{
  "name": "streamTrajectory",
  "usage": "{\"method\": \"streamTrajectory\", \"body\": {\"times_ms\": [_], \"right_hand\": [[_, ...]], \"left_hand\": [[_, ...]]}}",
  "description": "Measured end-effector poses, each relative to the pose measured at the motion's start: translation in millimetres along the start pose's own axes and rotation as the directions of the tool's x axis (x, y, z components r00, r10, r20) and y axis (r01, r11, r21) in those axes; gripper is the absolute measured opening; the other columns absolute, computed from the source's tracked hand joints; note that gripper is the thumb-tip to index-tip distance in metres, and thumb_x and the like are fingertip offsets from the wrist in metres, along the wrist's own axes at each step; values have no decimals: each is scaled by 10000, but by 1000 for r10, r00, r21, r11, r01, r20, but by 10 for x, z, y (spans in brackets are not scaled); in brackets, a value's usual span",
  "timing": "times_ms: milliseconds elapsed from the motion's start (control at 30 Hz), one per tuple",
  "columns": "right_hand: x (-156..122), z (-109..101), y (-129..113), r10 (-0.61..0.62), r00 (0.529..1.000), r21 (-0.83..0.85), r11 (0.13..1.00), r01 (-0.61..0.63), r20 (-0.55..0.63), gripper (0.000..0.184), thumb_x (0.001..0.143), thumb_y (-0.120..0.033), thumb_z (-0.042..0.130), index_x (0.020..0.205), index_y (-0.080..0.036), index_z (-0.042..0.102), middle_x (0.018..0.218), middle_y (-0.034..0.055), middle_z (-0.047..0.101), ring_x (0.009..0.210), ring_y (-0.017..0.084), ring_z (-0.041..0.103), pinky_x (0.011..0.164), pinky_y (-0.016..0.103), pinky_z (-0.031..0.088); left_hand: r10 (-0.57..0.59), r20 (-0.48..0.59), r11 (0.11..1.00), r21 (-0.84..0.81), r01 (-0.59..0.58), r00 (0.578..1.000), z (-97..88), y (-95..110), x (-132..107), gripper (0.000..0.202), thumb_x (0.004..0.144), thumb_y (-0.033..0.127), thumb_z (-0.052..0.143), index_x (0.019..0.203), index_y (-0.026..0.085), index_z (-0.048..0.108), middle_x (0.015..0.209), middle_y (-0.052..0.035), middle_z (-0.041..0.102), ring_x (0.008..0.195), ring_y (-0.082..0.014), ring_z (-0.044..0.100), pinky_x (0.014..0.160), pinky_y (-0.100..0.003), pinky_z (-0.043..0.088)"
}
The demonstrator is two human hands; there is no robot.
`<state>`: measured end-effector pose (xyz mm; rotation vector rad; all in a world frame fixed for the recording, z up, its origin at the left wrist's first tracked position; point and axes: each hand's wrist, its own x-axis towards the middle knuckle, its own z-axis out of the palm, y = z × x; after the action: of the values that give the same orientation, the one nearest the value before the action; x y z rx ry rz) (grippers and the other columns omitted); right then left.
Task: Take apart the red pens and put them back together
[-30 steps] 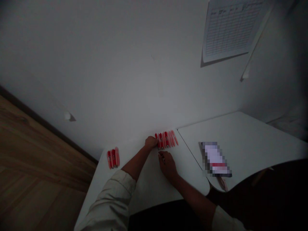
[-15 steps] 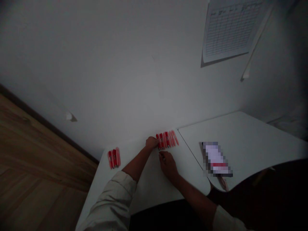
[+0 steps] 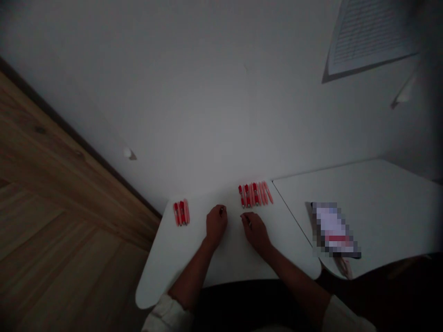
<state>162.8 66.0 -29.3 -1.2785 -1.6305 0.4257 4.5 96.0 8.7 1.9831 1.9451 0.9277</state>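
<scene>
My left hand [image 3: 217,226] hovers over or rests on the white table [image 3: 235,265], its fingers curled closed. To its left lies a small group of red and pink pens [image 3: 182,213], side by side. My right hand [image 3: 256,232] is also curled, thumb and fingertips close together, just below a longer row of red and pink pens [image 3: 255,194]. Neither hand touches the pens. The dim picture hides whether anything small is inside either hand.
On the adjoining white table [image 3: 377,203] to the right lies a blurred-out device with a lit screen [image 3: 334,228]. A printed sheet [image 3: 370,41] hangs on the wall [image 3: 194,92] behind. Wooden flooring [image 3: 69,249] shows at the left.
My left hand has drawn back from the left end of the longer pen row, towards me. My right hand stays curled below that row. The view has shifted, moving the tables rightward in frame.
</scene>
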Motion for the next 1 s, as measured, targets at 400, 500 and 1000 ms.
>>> {"method": "streamTrajectory", "body": {"times_ms": [400, 500, 1000], "right_hand": [[-24, -29, 36, 54, 994, 63, 996, -60, 93, 283, 907, -334, 373, 892, -176, 607, 841, 82, 648, 784, 195, 594, 733, 318, 458], [-27, -31, 39, 57, 993, 75, 995, -66, 108, 284, 909, -345, 376, 884, -180, 606, 839, 79, 651, 779, 195, 602, 727, 314, 463], [-30, -30, 28, 52, 988, 81, 995, -64, 146, 270, 906, -330, 384, 891, -179, 607, 838, 71, 650, 776, 190, 606, 725, 308, 462]], "left_hand": [[-87, -388, 829, 483, 282, 918, -695, -671, -226, 453, 882, 433, 391, 1192, 144, 549, 1067, -178, 586, 965, -305, 533, 799, -388, 388], [-105, -392, 790, 526, 316, 914, -694, -718, -187, 500, 865, 474, 402, 1211, 140, 541, 1048, -188, 579, 959, -315, 521, 781, -393, 388], [-136, -357, 757, 564, 329, 924, -665, -739, -171, 398, 847, 342, 448, 1166, 149, 586, 1039, -186, 567, 937, -298, 505, 767, -388, 393]]}}
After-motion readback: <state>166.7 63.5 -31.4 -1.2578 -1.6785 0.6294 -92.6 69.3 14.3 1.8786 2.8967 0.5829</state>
